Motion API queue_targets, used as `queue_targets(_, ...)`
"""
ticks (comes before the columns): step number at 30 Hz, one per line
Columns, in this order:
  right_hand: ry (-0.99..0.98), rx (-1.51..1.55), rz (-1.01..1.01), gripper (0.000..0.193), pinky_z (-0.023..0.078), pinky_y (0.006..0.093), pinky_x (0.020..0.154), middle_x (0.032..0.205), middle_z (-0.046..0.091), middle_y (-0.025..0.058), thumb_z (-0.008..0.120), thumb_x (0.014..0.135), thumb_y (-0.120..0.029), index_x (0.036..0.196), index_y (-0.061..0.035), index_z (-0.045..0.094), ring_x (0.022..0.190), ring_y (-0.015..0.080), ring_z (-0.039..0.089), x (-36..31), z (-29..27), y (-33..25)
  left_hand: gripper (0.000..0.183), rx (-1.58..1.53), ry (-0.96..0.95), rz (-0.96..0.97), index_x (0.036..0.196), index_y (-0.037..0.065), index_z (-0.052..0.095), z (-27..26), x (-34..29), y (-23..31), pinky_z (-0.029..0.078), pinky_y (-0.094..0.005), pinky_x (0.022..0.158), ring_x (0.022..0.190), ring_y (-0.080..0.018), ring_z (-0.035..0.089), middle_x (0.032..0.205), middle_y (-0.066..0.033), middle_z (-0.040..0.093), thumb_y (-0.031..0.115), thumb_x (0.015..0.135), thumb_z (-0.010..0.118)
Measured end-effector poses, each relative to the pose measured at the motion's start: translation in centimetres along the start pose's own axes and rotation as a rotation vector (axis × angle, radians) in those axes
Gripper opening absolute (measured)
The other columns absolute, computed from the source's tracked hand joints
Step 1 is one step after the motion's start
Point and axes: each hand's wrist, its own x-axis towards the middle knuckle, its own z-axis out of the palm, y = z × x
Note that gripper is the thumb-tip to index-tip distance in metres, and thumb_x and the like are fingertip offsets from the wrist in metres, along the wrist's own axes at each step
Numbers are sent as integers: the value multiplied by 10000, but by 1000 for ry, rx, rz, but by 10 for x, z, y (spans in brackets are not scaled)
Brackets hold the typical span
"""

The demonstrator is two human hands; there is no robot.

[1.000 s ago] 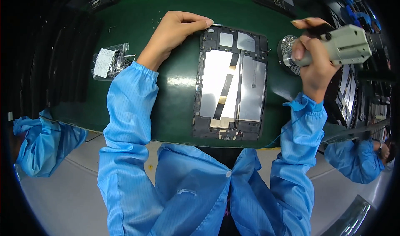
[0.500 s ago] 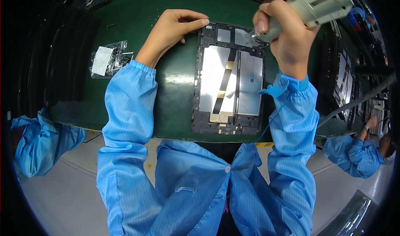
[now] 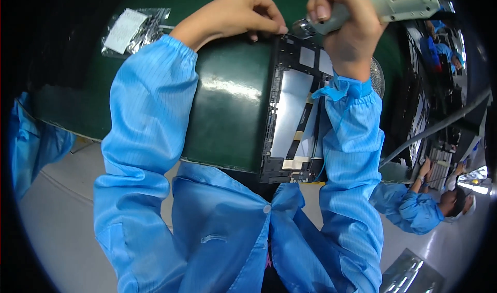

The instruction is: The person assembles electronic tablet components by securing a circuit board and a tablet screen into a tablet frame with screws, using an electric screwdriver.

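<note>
An open tablet housing (image 3: 294, 109), black with silver panels and a dark ribbon strip, lies on the green table in front of me. At its top left corner my left hand (image 3: 243, 14) has thumb and forefinger pinched together; what lies between them is too small to tell. My right hand (image 3: 357, 32) grips a pale grey-green electric screwdriver (image 3: 409, 2). Its metal nose (image 3: 303, 29) is close beside my left fingertips, at the tablet's top edge. My right wrist and sleeve cover the tablet's right side.
A clear bag of small dark parts with a white label (image 3: 127, 30) lies at the far left. A round, mesh-like metal dish (image 3: 377, 78) shows behind my right wrist. A grey cable (image 3: 440, 127) crosses the right side. A co-worker in blue (image 3: 414, 207) sits at right.
The view has shifted, and the tablet now appears further right. The screwdriver's nose has gone from the tablet's top right to its top left corner, beside my left fingertips.
</note>
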Motion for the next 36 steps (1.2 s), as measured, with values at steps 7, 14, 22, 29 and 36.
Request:
queue_targets(7,-196,60,2,216,388,330,606,625,465,93,482,864,-107,747,56,563,614,164,446,20,-51,34,174,-188,3,-83,941,-52,742,0,-3,15,502,-225,570,634,-103,597,799,-76,706,96,856,710)
queue_targets(14,-30,-40,-24,309,449,277,467,961,643,183,489,804,-42,1099,40,533,478,128,474,-2,-2,16,170,-200,2,-50,943,-52,741,-1,-5,12,508,-229,573,649,-107,604,822,-80,713,91,860,702)
queue_targets(22,7,-57,-26,305,424,255,477,977,637,157,480,851,-66,1145,11,514,481,100,453,-2,-4,20,168,-185,17,-50,919,-49,742,1,-3,11,506,-231,564,642,-110,606,798,-74,707,99,843,718)
queue_targets(29,-8,-74,-44,301,420,246,479,992,631,153,475,859,-67,1146,14,514,490,87,445,-5,-2,22,171,-195,7,-20,905,-46,743,0,-4,6,499,-233,558,627,-110,603,780,-72,704,108,832,727)
queue_targets(36,-27,-108,-85,324,409,241,459,1005,609,154,487,842,-77,1148,26,510,488,87,430,-2,-2,25,187,-144,15,-52,903,-54,740,0,-4,9,499,-240,560,617,-115,602,754,-72,692,121,836,725)
